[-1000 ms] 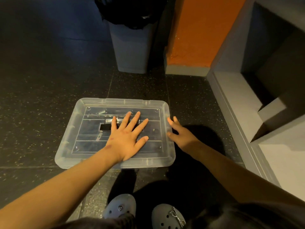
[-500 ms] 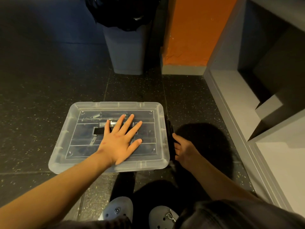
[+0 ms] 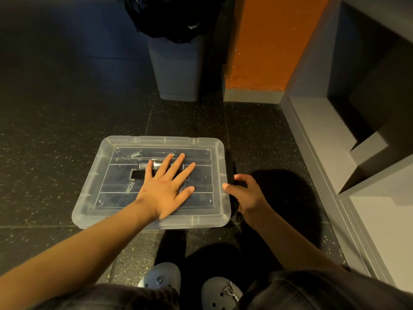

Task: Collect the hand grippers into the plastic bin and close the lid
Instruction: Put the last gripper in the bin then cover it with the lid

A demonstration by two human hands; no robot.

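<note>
Press lid down w/ flat, spread-fingered L hand, then w/ R hand curled on black latch at lid's right edge, swing up & snap over rim.

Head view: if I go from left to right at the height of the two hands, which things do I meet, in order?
Left edge of the clear lid → left hand, flat on the lid → black clip at the lid's right side, gripped by the right hand → grey shelf unit.
</note>
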